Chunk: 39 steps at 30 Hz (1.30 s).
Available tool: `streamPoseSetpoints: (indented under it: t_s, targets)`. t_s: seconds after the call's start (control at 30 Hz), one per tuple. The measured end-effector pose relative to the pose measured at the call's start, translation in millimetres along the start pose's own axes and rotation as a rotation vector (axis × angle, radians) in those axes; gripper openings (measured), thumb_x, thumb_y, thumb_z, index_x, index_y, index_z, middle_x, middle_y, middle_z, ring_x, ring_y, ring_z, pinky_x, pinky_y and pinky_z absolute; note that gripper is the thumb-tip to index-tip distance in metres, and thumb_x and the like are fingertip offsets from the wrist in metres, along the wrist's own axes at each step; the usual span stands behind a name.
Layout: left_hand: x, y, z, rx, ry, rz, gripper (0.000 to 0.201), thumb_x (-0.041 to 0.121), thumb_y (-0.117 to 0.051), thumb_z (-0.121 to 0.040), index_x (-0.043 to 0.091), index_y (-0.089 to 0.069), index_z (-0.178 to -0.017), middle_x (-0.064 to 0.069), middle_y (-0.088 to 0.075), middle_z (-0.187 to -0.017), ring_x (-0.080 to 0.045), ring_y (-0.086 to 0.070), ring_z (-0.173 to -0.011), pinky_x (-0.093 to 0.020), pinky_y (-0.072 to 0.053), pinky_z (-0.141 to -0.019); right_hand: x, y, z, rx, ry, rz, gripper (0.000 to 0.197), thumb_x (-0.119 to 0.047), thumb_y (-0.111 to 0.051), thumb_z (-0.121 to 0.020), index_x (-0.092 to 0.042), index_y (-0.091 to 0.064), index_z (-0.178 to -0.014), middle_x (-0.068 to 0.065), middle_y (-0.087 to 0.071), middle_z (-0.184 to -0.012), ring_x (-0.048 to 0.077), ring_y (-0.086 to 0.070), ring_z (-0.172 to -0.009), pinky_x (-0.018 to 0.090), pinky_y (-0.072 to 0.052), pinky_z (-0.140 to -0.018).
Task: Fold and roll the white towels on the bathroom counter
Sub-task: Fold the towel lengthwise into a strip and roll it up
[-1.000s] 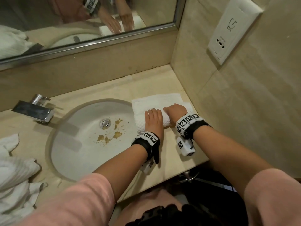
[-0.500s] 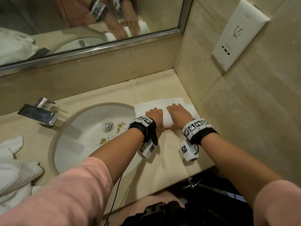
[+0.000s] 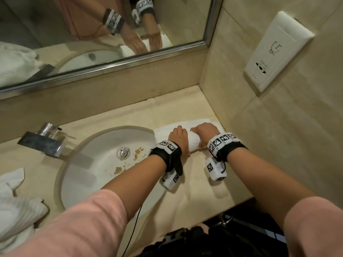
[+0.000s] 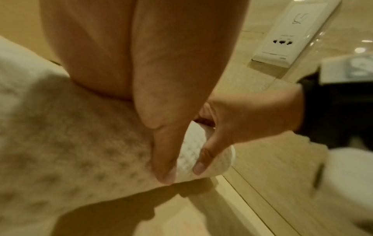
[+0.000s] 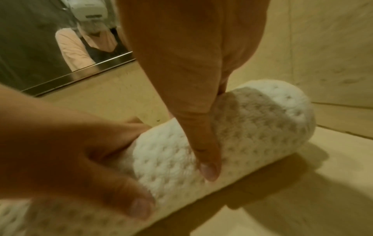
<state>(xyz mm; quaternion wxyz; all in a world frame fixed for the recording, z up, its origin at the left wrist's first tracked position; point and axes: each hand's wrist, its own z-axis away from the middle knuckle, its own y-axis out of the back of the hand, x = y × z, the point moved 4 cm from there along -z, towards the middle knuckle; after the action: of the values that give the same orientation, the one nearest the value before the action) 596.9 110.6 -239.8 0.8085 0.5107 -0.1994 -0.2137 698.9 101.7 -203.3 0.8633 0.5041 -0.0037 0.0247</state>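
A white waffle-textured towel lies on the counter to the right of the sink, close to the right wall. Its near part is a thick roll, and a short flat strip still lies beyond the roll. Both hands sit side by side on the roll. My left hand grips its left half, fingers over the top and thumb on the near side. My right hand grips the right half the same way, thumb pressed into the cloth. The fingertips are hidden behind the roll.
The round sink with brown specks lies left of the towel, and a chrome faucet stands behind it. Loose white towels are heaped at the far left. A mirror and a socket panel are on the walls.
Both hands have rolled the towel away from me toward the back wall. The roll has grown thicker and the flat strip beyond it is shorter.
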Motion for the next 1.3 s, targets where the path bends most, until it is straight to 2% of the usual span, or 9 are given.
streamPoseSetpoints:
  t_s: [0.2, 0.3, 0.5, 0.57, 0.63, 0.87, 1.0, 1.13, 1.3]
  targets:
    - [16, -15, 14, 0.128, 0.015, -0.232, 0.061, 0.011, -0.032, -0.097, -0.008, -0.001, -0.147, -0.031, -0.016, -0.150, -0.044, -0.016, -0.140, -0.049, -0.005, -0.117, 6, 10, -18, -0.107, -0.011, -0.017, 0.043, -0.027, -0.084, -0.057, -0.027, -0.068, -0.097, -0.002, -0.070, -0.088, 0.017, -0.067, -0.088, 0.022, -0.042, -0.068]
    - [16, -10, 18, 0.141, 0.022, -0.242, 0.058, 0.005, -0.016, -0.089, -0.007, -0.018, -0.146, -0.029, -0.029, -0.148, -0.042, -0.027, -0.139, -0.048, -0.015, -0.117, 10, 12, -24, -0.137, -0.007, -0.033, 0.045, -0.028, -0.086, -0.057, -0.026, -0.069, -0.099, -0.002, -0.071, -0.090, 0.017, -0.066, -0.085, 0.021, -0.041, -0.067]
    - [7, 3, 10, 0.172, -0.017, -0.237, 0.050, 0.021, -0.048, -0.072, 0.008, -0.067, -0.116, -0.008, -0.069, -0.109, -0.023, -0.065, -0.105, -0.033, -0.048, -0.096, 13, 3, -24, -0.077, 0.033, -0.042, 0.062, -0.029, -0.081, -0.068, -0.021, -0.057, -0.124, 0.003, -0.064, -0.120, 0.022, -0.057, -0.113, 0.029, -0.044, -0.096]
    - [4, 7, 10, 0.081, -0.037, -0.252, 0.049, 0.016, -0.046, -0.081, 0.004, -0.055, -0.128, -0.010, -0.062, -0.120, -0.025, -0.059, -0.114, -0.034, -0.042, -0.102, 12, -11, -19, -0.041, 0.053, -0.044, 0.080, -0.029, -0.077, -0.075, -0.016, -0.037, -0.144, 0.005, -0.042, -0.147, 0.025, -0.027, -0.142, 0.037, -0.017, -0.118]
    - [1, 4, 4, 0.044, -0.090, -0.260, 0.048, 0.010, -0.043, -0.090, 0.000, -0.037, -0.136, -0.014, -0.051, -0.129, -0.029, -0.050, -0.120, -0.036, -0.034, -0.106, 11, -23, -12, 0.044, 0.074, -0.022, 0.093, -0.031, -0.076, -0.078, -0.013, -0.020, -0.150, 0.003, -0.022, -0.157, 0.023, 0.000, -0.148, 0.040, 0.006, -0.118]
    - [-12, 29, -17, -0.022, -0.178, -0.035, 0.047, 0.023, -0.056, -0.091, -0.002, -0.039, -0.127, -0.018, -0.053, -0.124, -0.032, -0.054, -0.111, -0.035, -0.041, -0.090, -2, -36, -13, 0.265, 0.008, 0.024, 0.106, -0.025, -0.076, -0.076, -0.002, -0.004, -0.151, 0.014, -0.001, -0.160, 0.029, 0.007, -0.148, 0.037, 0.017, -0.115]
    - [-15, 30, -20, 0.004, -0.198, 0.002, 0.057, 0.034, -0.059, -0.089, -0.001, -0.038, -0.129, -0.017, -0.052, -0.125, -0.032, -0.053, -0.111, -0.034, -0.039, -0.091, 0, -26, -27, 0.130, 0.024, 0.087, 0.103, -0.031, -0.075, -0.078, -0.002, -0.007, -0.151, 0.014, -0.009, -0.159, 0.028, -0.003, -0.148, 0.038, 0.005, -0.119]
    - [-7, 10, -10, 0.172, -0.104, -0.218, 0.065, 0.027, -0.042, -0.095, -0.005, -0.014, -0.145, -0.022, -0.033, -0.143, -0.036, -0.032, -0.132, -0.041, -0.017, -0.115, 1, -13, -39, 0.055, 0.073, 0.065, 0.098, -0.031, -0.082, -0.069, -0.008, -0.025, -0.146, 0.008, -0.032, -0.151, 0.024, -0.022, -0.143, 0.034, -0.011, -0.119]
    - [4, -7, 8, 0.180, 0.003, -0.377, 0.066, 0.019, -0.030, -0.099, -0.006, 0.007, -0.147, -0.028, -0.006, -0.154, -0.042, -0.007, -0.143, -0.048, -0.001, -0.118, 4, 4, -44, -0.034, 0.071, 0.057, 0.081, -0.027, -0.086, -0.065, -0.014, -0.046, -0.134, 0.006, -0.056, -0.127, 0.023, -0.053, -0.118, 0.029, -0.038, -0.100]
